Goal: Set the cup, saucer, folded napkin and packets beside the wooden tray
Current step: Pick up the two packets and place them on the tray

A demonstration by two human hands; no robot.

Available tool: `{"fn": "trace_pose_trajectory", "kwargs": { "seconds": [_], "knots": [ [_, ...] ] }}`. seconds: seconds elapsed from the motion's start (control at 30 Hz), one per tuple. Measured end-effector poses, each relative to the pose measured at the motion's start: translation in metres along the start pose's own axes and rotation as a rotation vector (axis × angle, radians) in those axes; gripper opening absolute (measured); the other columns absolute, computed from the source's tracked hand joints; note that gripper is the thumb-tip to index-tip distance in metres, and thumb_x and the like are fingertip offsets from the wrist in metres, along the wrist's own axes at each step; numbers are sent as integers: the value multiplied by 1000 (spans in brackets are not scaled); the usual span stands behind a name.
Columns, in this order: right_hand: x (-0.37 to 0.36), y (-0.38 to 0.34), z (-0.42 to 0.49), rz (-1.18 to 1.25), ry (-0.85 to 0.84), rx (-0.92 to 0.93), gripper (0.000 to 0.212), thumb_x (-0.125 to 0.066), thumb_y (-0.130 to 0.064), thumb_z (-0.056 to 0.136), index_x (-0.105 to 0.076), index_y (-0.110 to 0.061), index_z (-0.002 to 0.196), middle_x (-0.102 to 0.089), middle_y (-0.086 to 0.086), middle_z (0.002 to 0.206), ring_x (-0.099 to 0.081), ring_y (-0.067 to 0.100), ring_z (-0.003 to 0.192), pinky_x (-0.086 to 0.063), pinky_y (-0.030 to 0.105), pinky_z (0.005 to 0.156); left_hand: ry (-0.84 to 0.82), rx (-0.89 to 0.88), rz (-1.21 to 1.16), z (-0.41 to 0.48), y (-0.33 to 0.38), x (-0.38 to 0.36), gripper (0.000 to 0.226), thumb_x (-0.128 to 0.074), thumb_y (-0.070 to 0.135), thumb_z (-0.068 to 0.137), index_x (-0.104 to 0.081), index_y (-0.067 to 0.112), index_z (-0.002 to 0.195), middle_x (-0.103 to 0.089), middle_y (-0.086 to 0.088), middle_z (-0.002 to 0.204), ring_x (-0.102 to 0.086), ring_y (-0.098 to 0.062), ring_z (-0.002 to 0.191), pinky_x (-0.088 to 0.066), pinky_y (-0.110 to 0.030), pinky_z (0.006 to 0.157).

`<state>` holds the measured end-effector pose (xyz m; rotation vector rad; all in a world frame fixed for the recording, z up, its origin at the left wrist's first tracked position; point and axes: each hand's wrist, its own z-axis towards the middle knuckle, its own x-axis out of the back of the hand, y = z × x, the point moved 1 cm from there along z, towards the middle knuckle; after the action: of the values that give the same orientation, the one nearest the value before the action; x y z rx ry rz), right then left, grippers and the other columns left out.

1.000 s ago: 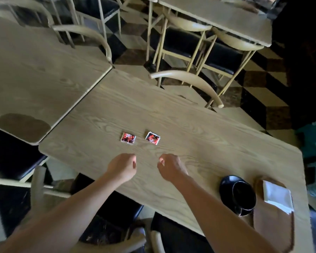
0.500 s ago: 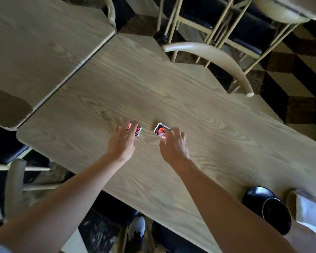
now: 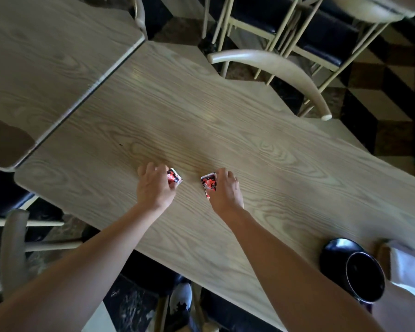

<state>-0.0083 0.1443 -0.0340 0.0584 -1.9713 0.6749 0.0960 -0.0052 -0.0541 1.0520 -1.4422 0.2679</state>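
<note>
The left hand (image 3: 153,191) pinches one red packet (image 3: 174,179) and the right hand (image 3: 225,194) pinches the other packet (image 3: 208,184), low over the table (image 3: 225,130). The black cup (image 3: 365,276) (on its saucer (image 3: 333,254)) sits well apart, beside the wooden tray (image 3: 383,254).

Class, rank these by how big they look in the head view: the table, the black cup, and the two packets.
1. Table.
2. Cup, though it sits nearer the camera.
3. Left packet and right packet: alike and both partly hidden, so not ranked.
</note>
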Motion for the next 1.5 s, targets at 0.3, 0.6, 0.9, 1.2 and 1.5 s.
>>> {"fn": "trace_pose_trajectory", "kwargs": {
  "seconds": [0.3,0.6,0.9,1.2,1.5],
  "knots": [
    [11,17,-56,435,-245,-311,10,-75,-27,77,-68,-21,76,-67,10,72,-58,24,63,-56,43,62,-316,211,-487,-67,18,20,24,-77,21,70,-58,13,60,-67,-8,68,-67,-28,70,-56,-35,59],
    [86,39,-149,781,-222,-361,7,-65,-24,93,-65,-18,96,-62,3,67,-56,13,53,-50,24,47,-416,330,-792,-153,80,60,14,-68,-1,81,-63,8,72,-66,-22,88,-67,-31,73,-61,-36,55],
    [171,103,-241,920,-139,-280,13,-55,-16,98,-66,-19,93,-62,2,75,-57,12,57,-54,30,55,-668,239,-916,-244,170,90,13,-56,-12,86,-59,-7,97,-66,-25,99,-68,-34,94,-60,-42,80],
    [206,180,-293,940,-71,-220,15,-68,-8,89,-69,-23,89,-62,-3,66,-57,8,47,-52,31,56,-811,149,-923,-314,242,78,19,-45,-13,90,-53,-7,106,-59,-29,117,-63,-38,104,-58,-44,83],
    [215,202,-314,926,-45,-161,15,-70,-12,88,-69,-26,82,-69,4,78,-63,20,70,-52,32,59,-862,190,-956,-337,265,58,21,-41,0,96,-52,-4,113,-65,-28,111,-65,-38,103,-55,-49,89]
  ]
}}
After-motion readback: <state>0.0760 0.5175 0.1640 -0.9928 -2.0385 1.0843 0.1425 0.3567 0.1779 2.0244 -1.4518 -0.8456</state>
